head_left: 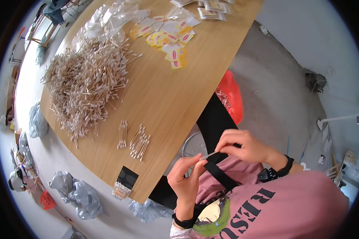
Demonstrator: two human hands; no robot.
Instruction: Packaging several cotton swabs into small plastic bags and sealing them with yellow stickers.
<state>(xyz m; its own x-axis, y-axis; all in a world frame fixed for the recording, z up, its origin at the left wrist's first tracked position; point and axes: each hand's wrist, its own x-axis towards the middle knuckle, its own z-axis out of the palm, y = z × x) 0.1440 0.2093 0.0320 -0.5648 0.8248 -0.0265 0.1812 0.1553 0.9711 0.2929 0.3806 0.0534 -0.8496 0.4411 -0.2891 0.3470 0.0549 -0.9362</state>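
My left hand (184, 178) and my right hand (245, 146) meet over my lap, just off the table's near right edge. Between them is a thin, pale cotton swab (210, 155), pinched at one end by each hand's thumb and fingertips. To the left on the table lie a small, neat row of cotton swabs (123, 134) and a looser, fanned group of swabs (140, 143). At the table corner sits a small clear pack of swabs (121, 191) with a black flat piece (127, 177) against it.
A large heap of cotton swabs (85, 85) covers the left of the wooden table (167, 107). Beyond lie clear plastic bags (107, 20), yellow-and-white printed cards (169, 38) and filled packs (211, 14). A red bag of swabs (233, 97) hangs beside the table; grey plastic bags (83, 199) are on the floor.
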